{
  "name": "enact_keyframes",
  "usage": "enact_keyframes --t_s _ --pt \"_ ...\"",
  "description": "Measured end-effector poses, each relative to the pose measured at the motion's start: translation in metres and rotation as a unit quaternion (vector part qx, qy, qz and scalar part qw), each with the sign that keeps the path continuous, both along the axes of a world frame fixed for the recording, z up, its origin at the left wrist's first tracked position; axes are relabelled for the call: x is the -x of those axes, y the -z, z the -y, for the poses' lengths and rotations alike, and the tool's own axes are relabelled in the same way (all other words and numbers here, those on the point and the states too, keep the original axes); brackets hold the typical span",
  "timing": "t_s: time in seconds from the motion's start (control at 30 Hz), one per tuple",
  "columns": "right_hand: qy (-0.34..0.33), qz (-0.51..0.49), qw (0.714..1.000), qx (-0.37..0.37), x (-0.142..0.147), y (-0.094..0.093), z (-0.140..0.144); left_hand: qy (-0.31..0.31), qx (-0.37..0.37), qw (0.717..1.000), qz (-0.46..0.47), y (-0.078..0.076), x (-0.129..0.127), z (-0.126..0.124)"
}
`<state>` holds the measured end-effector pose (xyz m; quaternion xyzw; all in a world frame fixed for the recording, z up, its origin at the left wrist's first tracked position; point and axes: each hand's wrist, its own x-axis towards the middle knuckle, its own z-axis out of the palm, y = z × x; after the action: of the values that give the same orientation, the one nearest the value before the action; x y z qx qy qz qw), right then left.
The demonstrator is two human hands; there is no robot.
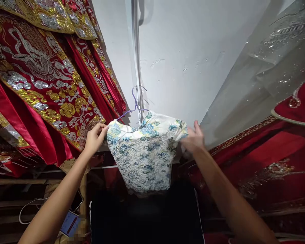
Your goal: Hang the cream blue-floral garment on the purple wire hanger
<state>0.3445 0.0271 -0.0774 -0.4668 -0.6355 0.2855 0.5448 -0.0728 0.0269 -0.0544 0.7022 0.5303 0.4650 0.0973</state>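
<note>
A white short-sleeved top point(144, 156) with a blue, green and yellow floral print hangs on a purple hanger point(135, 98) in the middle of the view. The hanger's hook is up against a metal upright point(136, 51) on the wall. My left hand point(95, 137) pinches the top's left shoulder edge between thumb and fingers. At the other sleeve is my right hand point(193, 137), blurred by motion, its thumb raised and its fingers partly behind the cloth. Slightly tilted, the top's lower hem hangs above my dark-clothed lap.
Red garments with gold and silver embroidery point(48, 78) hang at the left. On the right are a sheer sequinned cloth point(277, 67) and red beaded fabric point(269, 162). A bamboo frame point(83, 196) and a lit phone screen point(70, 223) are at lower left.
</note>
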Motion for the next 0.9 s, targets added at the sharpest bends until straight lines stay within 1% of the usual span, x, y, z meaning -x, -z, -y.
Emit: enact_keyframes --t_s 0.07,0.13,0.23,0.3,0.37,0.4,0.43,0.47,0.5,0.53,0.57,0.6,0.63,0.67,0.7,0.73,0.77,0.83,0.9 --pt "-0.003 -0.046 0.999 0.017 -0.006 -0.011 -0.008 0.009 -0.011 1.000 -0.008 -0.003 -0.003 0.001" --pt "-0.005 -0.081 0.997 0.017 -0.002 -0.031 -0.016 0.024 -0.024 0.999 -0.009 -0.011 -0.014 -0.003" --pt "-0.040 -0.123 0.992 0.009 0.023 -0.067 -0.015 0.025 -0.028 0.999 0.004 -0.024 -0.032 -0.017" --pt "-0.099 -0.134 0.986 0.019 0.044 -0.084 -0.002 0.009 -0.029 1.000 0.006 -0.027 -0.039 -0.026" --pt "-0.208 -0.110 0.970 0.053 0.060 -0.089 0.019 0.002 -0.031 0.999 0.017 -0.023 -0.041 -0.030" --pt "-0.280 -0.079 0.954 0.073 0.065 -0.086 0.030 0.015 -0.031 0.999 0.035 -0.019 -0.042 -0.030" --pt "-0.348 -0.039 0.932 0.090 0.069 -0.081 0.038 0.039 -0.028 0.997 0.057 -0.014 -0.043 -0.029" --pt "-0.398 0.003 0.912 0.102 0.070 -0.073 0.045 0.070 -0.024 0.994 0.080 -0.008 -0.044 -0.026" --pt "-0.414 0.042 0.903 0.103 0.071 -0.061 0.047 0.101 -0.018 0.990 0.097 -0.003 -0.047 -0.021" --pt "-0.393 0.076 0.912 0.092 0.072 -0.048 0.047 0.132 -0.015 0.985 0.106 0.002 -0.052 -0.015" --pt "-0.343 0.104 0.931 0.071 0.074 -0.033 0.044 0.164 -0.015 0.980 0.108 0.005 -0.060 -0.008" --pt "-0.274 0.124 0.953 0.046 0.076 -0.016 0.038 0.198 -0.017 0.975 0.103 0.006 -0.068 -0.001" --pt "-0.208 0.139 0.968 0.012 0.078 0.001 0.030 0.235 -0.021 0.967 0.096 0.006 -0.079 0.007" --pt "-0.174 0.150 0.973 -0.019 0.080 0.017 0.021 0.278 -0.025 0.956 0.092 0.004 -0.090 0.015" --pt "-0.157 0.152 0.975 -0.045 0.082 0.032 0.012 0.323 -0.026 0.942 0.088 0.001 -0.100 0.022" --pt "-0.157 0.148 0.974 -0.067 0.083 0.045 0.004 0.362 -0.023 0.928 0.086 -0.004 -0.110 0.029" --pt "-0.171 0.139 0.972 -0.083 0.084 0.056 -0.003 0.392 -0.016 0.916 0.085 -0.009 -0.118 0.035" --pt "-0.196 0.113 0.969 -0.100 0.081 0.069 -0.013 0.430 0.000 0.898 0.090 -0.020 -0.128 0.044" --pt "-0.181 0.084 0.975 -0.098 0.075 0.071 -0.016 0.449 0.017 0.888 0.096 -0.030 -0.131 0.051"
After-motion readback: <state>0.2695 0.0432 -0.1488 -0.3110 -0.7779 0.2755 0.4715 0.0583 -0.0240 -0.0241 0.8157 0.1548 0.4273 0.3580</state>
